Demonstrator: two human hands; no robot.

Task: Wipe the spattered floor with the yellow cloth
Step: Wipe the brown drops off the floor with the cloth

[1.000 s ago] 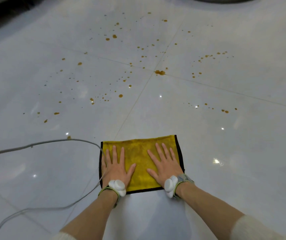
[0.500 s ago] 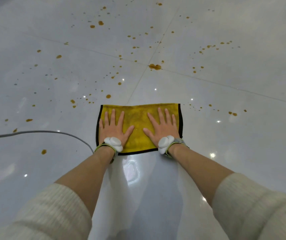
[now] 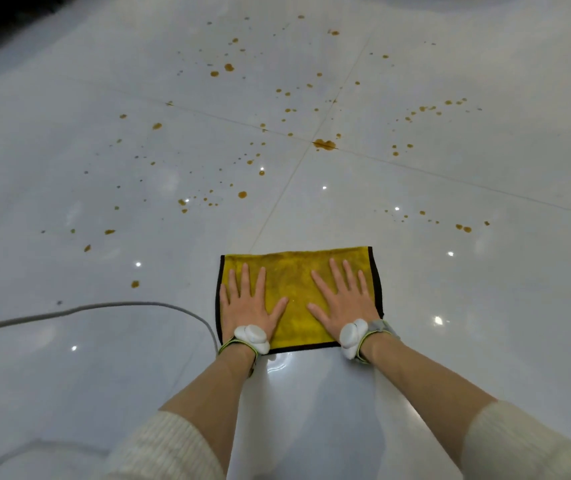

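Observation:
The yellow cloth (image 3: 294, 289), edged in black, lies flat on the glossy white tile floor (image 3: 485, 306). My left hand (image 3: 247, 304) presses flat on its left half and my right hand (image 3: 343, 301) on its right half, fingers spread and pointing away from me. Neither hand grips the fabric. Brown spatters (image 3: 324, 144) dot the tiles beyond the cloth, the nearest drop (image 3: 242, 194) a short way past its far edge. More drops (image 3: 464, 228) lie to the far right and others (image 3: 109, 232) to the left.
A grey cable (image 3: 104, 308) runs in from the left and curves down along the cloth's left edge near my left wrist. Another loop of cable (image 3: 17, 452) lies at the lower left. Something dark (image 3: 0, 19) sits at the far left corner.
Both hands slid the cloth forward close to the nearest drops, then drew it back part of the way toward me. The hands stayed flat on it throughout.

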